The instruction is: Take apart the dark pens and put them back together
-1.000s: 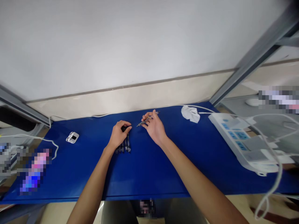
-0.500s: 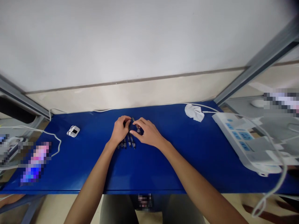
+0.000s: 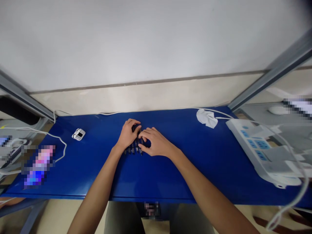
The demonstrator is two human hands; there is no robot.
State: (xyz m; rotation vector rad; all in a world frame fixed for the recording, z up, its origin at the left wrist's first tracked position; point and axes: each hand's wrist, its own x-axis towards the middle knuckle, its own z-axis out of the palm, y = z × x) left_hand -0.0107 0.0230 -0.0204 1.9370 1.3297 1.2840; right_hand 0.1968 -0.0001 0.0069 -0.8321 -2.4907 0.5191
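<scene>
Several slim dark pens (image 3: 133, 150) with clear tips lie side by side on the blue table (image 3: 158, 178), their tips toward me. My left hand (image 3: 129, 134) is bent over the upper part of the row, thumb and fingers closed around it, hiding much of the pens. At the right edge of the row is my right hand (image 3: 156, 142). Its thumb and curved fingers are apart, with the fingertips against or very near the outermost pen.
A small white case with a dark screen (image 3: 79, 134) and a blurred-out phone (image 3: 40, 167) lie left. To the right are a crumpled white tissue (image 3: 207, 118) and a white power strip (image 3: 255, 146) with plugs and cables. A wall (image 3: 146, 97) closes the back.
My right hand has shifted slightly left and down, up against the row, and the pens lie closer together. My left hand stays over them. The view has shifted slightly.
</scene>
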